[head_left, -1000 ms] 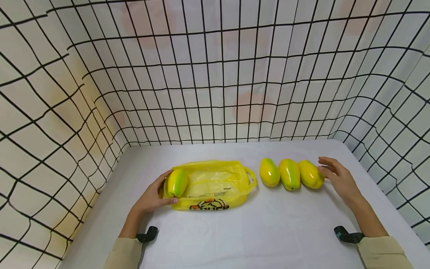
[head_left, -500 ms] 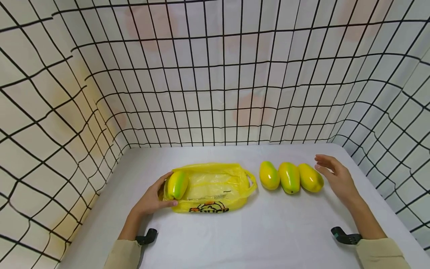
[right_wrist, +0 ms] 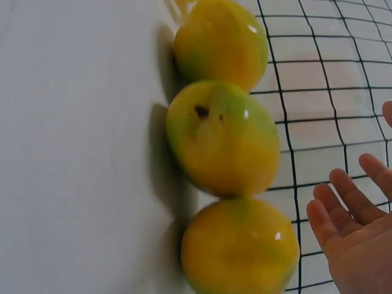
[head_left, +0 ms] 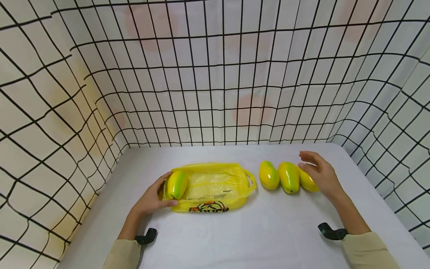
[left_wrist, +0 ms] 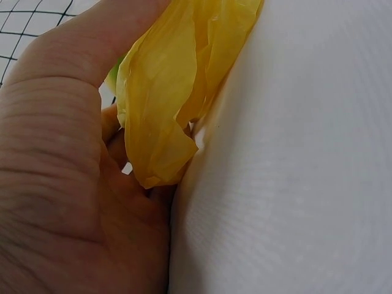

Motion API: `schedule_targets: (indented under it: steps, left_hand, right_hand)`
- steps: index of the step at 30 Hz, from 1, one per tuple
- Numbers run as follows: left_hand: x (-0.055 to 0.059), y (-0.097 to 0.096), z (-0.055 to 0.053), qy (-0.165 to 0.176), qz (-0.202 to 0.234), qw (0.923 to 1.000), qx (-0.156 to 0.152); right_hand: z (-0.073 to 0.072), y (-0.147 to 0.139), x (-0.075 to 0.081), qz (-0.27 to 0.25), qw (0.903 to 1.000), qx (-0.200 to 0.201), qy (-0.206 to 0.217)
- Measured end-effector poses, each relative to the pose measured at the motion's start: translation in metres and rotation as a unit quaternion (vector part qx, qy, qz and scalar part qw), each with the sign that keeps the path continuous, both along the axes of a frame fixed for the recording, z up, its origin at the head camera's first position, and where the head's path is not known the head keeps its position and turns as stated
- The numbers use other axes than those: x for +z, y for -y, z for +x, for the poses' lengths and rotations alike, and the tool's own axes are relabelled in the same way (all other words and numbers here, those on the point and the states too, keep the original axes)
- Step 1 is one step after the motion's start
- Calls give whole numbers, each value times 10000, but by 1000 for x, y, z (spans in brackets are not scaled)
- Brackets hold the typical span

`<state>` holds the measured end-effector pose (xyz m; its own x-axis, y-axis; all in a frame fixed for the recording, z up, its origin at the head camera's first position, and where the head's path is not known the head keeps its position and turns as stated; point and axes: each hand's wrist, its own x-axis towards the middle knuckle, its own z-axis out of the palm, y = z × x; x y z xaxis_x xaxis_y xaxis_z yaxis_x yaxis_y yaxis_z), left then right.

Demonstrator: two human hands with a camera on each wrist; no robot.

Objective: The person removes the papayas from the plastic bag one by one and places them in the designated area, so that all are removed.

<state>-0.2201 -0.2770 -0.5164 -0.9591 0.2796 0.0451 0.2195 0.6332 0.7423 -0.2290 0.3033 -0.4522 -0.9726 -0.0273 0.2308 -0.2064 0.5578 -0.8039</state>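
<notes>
A yellow plastic bag with dark printing lies flat on the table, its mouth spread and a handle loop on the right. Inside its left end sits a glossy yellow-green mango. My left hand holds that end, thumb along the front edge and fingers behind, bag film between them in the left wrist view. Three more mangoes stand in a row: a left one, a middle one and a right one. Above the right mango, partly hiding it, hovers my right hand, fingers spread in the right wrist view.
A white cloth covers the table. Black grid netting over pale walls closes off the back and both sides. Dark camera mounts are strapped to the wrists, near the beige sleeves.
My right hand first drew slightly away from the right mango, then moved left and over it. The left hand stays on the bag. The mangoes have not shifted on the table.
</notes>
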Motion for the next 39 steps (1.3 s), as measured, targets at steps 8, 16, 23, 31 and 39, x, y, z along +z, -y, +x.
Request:
schedule_targets:
  steps: [8,16,23,31,39]
  left_hand:
    - [-1,0,-1,21,-5,10000,23]
    - [0,0,-1,41,63,10000,-12]
    - [1,1,-1,40,203,9997,-97]
    - [1,0,0,40,240,9996,-130]
    - [-2,2,-2,-11,209,9997,-145]
  right_hand:
    - [-4,31,5,-192,9994,279,-60]
    - [-9,53,4,-476,9972,577,14]
    - [-13,71,6,-545,9952,765,280]
    - [-16,96,9,-705,9917,955,491]
    - [-18,122,10,-790,9879,1208,560]
